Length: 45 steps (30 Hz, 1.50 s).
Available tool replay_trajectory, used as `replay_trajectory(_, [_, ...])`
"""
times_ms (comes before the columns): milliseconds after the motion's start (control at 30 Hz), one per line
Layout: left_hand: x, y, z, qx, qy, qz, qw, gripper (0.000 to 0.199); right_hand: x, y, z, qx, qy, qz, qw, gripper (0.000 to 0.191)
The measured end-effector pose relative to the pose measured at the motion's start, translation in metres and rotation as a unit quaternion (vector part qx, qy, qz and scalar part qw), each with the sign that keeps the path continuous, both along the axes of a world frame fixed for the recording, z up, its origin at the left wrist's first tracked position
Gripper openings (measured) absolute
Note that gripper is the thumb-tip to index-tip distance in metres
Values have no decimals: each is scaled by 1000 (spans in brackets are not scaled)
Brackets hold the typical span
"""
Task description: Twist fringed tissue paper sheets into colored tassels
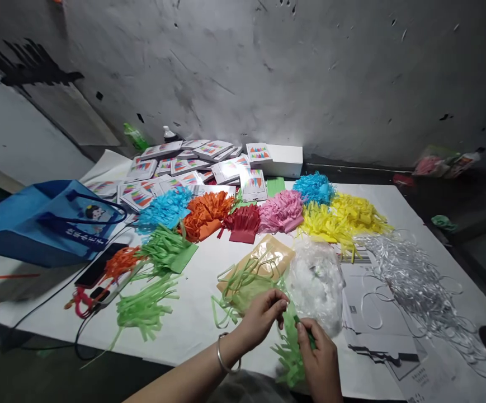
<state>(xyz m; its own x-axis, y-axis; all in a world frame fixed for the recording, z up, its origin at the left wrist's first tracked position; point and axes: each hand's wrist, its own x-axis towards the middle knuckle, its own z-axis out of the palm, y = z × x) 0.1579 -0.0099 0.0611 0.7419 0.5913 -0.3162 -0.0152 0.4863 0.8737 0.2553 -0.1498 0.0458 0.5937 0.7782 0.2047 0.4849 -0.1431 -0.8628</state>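
Near the table's front edge, my right hand (319, 352) is closed on a green tissue-paper tassel (291, 358), its fringe spreading below and to the left of the fingers. My left hand (265, 313), with a silver bangle on the wrist, is just left of it, its fingers pinched together. Whatever is between those fingertips is too small to make out. Behind the left hand lies loose pale green fringe (243, 291) on a yellow-orange packet (272, 254). A crumpled clear plastic bag (316, 285) sits just beyond my right hand.
Bundles of blue (165, 210), orange (207, 212), red (244, 224), pink (282, 210) and yellow fringe (355, 215) cross the table. Behind are stacked printed packs (188, 165). A blue bag (37, 224) stands left, by a cable (50, 305). Silvery ribbon (419, 285) covers the right side.
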Motion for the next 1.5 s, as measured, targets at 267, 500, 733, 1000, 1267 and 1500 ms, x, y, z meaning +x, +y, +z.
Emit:
replay_trajectory(267, [31,-11,-4,-115,-25,-98,988,42,10,-18,-9,50,-61,-97,992,20])
replay_trajectory(500, [46,-20,-4,-160,-39,-117,979,36,30,-15,0,60,-147,-89,983,18])
replay_trajectory(733, [60,-22,-7,-218,-45,-103,969,23,48,-16,5,55,-167,-73,982,20])
replay_trajectory(1000, [73,-32,-22,-313,-55,-74,945,28,70,-15,-6,84,-151,-78,982,18])
replay_trajectory(1267, [86,-29,-31,-358,-57,-23,932,29,84,-10,-19,98,-115,-50,987,12])
replay_trajectory(1500, [96,-21,-33,-411,-65,-14,909,39,95,-3,-43,56,-93,-65,992,24])
